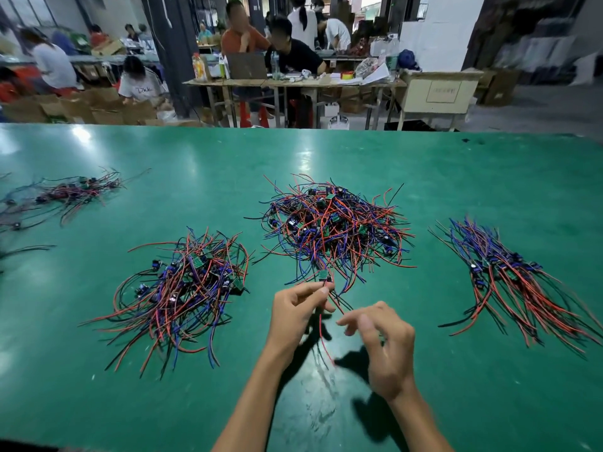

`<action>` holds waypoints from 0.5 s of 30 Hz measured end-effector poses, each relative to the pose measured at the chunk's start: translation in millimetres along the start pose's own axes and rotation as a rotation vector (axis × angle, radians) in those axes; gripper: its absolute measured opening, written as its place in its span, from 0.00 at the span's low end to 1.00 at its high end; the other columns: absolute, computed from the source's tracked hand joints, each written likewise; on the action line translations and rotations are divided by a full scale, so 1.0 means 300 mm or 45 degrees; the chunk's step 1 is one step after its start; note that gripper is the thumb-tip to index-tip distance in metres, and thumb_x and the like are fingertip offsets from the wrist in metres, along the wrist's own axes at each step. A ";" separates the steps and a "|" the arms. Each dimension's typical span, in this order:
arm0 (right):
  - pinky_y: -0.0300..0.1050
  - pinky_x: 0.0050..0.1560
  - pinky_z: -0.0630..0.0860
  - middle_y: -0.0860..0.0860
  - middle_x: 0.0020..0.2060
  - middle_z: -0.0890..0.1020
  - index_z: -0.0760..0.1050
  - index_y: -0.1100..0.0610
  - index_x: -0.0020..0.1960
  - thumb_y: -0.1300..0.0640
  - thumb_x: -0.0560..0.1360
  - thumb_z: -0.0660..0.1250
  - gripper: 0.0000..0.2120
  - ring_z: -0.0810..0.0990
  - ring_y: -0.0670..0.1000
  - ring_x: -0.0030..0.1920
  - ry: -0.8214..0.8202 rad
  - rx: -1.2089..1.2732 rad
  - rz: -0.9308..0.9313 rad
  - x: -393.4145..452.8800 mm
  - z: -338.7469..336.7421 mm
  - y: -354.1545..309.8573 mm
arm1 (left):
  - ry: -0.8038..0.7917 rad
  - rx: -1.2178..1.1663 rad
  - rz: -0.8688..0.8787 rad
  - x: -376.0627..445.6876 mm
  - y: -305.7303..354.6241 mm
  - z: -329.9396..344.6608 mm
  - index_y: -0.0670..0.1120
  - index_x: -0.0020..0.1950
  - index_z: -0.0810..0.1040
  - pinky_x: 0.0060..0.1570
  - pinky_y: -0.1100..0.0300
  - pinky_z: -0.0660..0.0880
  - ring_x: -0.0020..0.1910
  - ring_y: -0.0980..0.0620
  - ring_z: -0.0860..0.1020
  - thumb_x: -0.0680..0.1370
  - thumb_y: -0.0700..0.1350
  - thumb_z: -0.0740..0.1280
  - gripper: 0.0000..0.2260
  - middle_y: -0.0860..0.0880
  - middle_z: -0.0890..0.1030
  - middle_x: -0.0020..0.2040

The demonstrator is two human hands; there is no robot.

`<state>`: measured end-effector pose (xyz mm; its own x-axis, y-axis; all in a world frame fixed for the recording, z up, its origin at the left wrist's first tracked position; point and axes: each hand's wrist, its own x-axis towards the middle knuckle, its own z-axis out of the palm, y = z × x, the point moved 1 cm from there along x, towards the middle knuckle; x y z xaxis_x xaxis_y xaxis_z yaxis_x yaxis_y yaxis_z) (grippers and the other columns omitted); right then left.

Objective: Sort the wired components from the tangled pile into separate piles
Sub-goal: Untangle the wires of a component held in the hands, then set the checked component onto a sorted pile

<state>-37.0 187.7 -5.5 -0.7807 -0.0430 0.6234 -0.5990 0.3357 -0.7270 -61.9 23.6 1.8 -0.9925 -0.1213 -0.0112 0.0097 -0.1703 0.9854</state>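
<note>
Four piles of wired components on the green table (456, 177): far-left pile (65, 194), near-left pile (182, 288), central tangled pile (332, 223), right pile (509, 282). Two hands: left hand (297, 308), right hand (381, 347). One single wired component (323, 275) apart from the piles.

I see the left hand (298, 309) pinching a wired component (323, 276) at the near edge of the tangled pile (332, 223) | right hand (380, 340) just right of it, fingers loosely curled, touching its red wire (323, 334) | left pile (182, 288) and right pile (515, 282) flank the tangled pile on the green table (424, 177) | another pile (65, 194) far left.
</note>
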 end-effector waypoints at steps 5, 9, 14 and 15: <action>0.41 0.51 0.73 0.36 0.42 0.82 0.83 0.41 0.47 0.34 0.78 0.56 0.19 0.76 0.41 0.49 -0.121 -0.316 0.364 0.037 0.031 0.034 | -0.166 0.012 0.069 -0.028 0.008 -0.021 0.43 0.52 0.88 0.36 0.67 0.72 0.33 0.53 0.77 0.74 0.42 0.74 0.08 0.45 0.83 0.33; 0.46 0.52 0.77 0.44 0.44 0.85 0.84 0.43 0.48 0.38 0.75 0.70 0.11 0.83 0.46 0.48 -0.046 0.237 0.555 0.060 0.033 0.040 | -0.267 0.151 0.113 -0.035 -0.006 -0.012 0.41 0.50 0.87 0.38 0.70 0.71 0.31 0.60 0.76 0.75 0.33 0.73 0.06 0.47 0.83 0.30; 0.47 0.44 0.74 0.48 0.45 0.88 0.86 0.49 0.47 0.50 0.73 0.75 0.05 0.82 0.46 0.43 0.112 0.439 0.584 0.065 0.001 0.040 | -0.267 0.303 0.117 -0.029 -0.015 0.000 0.45 0.52 0.88 0.34 0.62 0.67 0.32 0.53 0.72 0.75 0.38 0.75 0.07 0.52 0.84 0.32; 0.45 0.44 0.75 0.48 0.45 0.88 0.86 0.49 0.47 0.52 0.72 0.75 0.04 0.82 0.47 0.44 0.123 0.498 0.603 0.065 -0.002 0.044 | -0.237 0.301 0.144 -0.028 -0.016 0.002 0.46 0.53 0.88 0.35 0.64 0.69 0.32 0.56 0.74 0.75 0.38 0.75 0.08 0.52 0.84 0.33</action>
<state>-59.9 191.9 -2.8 -0.9690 0.1176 0.2173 -0.2267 -0.0729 -0.9712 -53.8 26.1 -2.7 -0.9922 0.0580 0.1104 0.1142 0.0685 0.9911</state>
